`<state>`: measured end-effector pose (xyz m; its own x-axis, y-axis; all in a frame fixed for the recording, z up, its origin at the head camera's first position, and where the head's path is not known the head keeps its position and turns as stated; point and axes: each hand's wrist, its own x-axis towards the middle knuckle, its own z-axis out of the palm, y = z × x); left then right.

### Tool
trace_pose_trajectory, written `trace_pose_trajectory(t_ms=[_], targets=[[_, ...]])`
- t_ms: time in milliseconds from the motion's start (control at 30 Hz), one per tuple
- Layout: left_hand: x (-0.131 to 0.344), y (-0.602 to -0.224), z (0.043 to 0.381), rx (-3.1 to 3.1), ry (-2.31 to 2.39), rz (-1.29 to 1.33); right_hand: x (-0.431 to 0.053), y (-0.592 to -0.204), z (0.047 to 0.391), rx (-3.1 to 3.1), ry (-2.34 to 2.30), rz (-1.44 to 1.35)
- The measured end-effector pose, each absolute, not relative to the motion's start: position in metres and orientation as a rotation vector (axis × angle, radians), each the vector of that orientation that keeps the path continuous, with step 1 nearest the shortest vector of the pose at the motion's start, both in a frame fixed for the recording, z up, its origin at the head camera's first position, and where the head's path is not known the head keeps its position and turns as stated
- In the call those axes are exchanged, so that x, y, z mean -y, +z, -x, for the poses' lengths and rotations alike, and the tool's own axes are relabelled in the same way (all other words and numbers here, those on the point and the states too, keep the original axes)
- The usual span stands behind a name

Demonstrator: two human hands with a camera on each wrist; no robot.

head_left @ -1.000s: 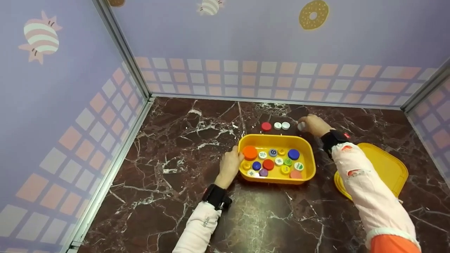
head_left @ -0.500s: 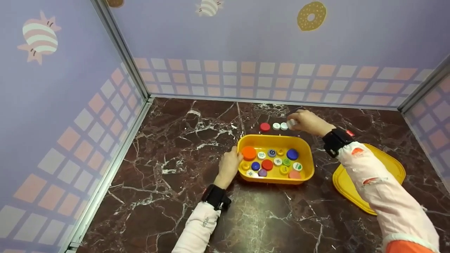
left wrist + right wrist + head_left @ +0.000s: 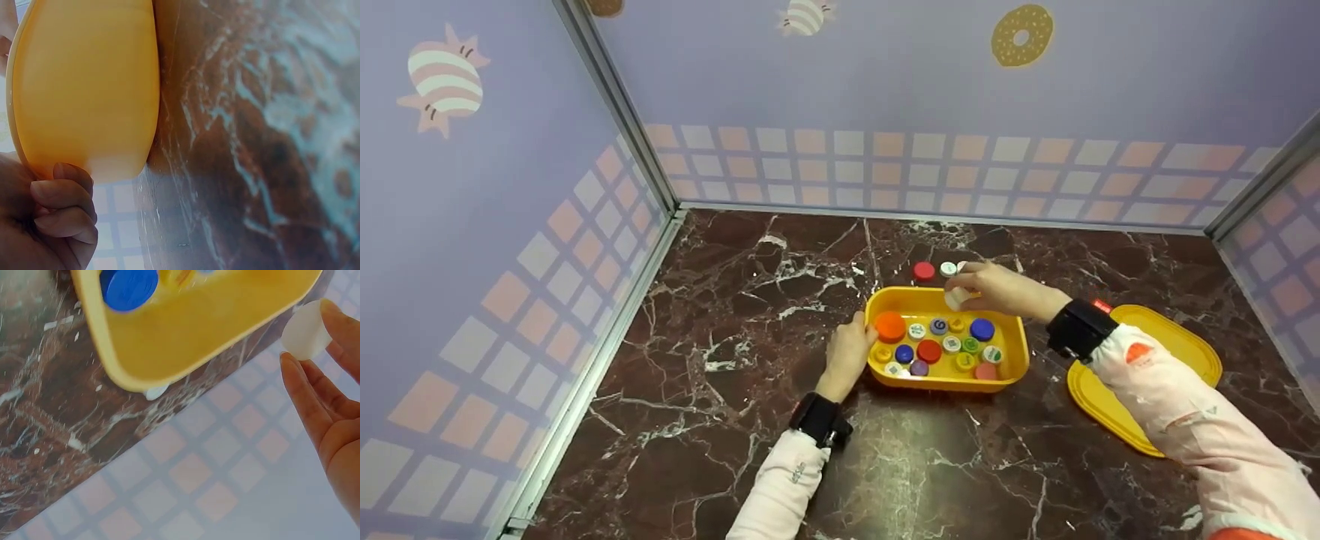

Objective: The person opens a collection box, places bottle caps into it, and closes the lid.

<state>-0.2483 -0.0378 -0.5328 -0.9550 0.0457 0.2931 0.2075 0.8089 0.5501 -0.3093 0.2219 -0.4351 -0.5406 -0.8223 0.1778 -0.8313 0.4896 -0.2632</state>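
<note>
Standing far left was a purple candy-print wall (image 3: 502, 161), then dark marbled bench (image 3: 720, 450). Left hand (image 3: 847, 352) was clamped on the yellow tub (image 3: 945, 385), bunch of caps (image 3: 930, 351) inside, printing too tiny to read. Right hand (image 3: 1006, 291) pinched a white cap (image 3: 306, 332) by the tub's back edge, yellow lid (image 3: 1174, 337) further right.

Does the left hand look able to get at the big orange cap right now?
Probably yes: the big orange cap lies in the yellow plastic box, by the left hand, with nothing over it. That hand would likely need to release the box first.
</note>
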Motion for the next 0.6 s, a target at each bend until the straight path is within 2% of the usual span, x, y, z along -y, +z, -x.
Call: trace_pose_trajectory(t_ms=[600], targets=[[0.037,-0.534,0.248,2.665,-0.846,0.206,-0.207,-0.466,0.273,2.754,0.473,-1.718]])
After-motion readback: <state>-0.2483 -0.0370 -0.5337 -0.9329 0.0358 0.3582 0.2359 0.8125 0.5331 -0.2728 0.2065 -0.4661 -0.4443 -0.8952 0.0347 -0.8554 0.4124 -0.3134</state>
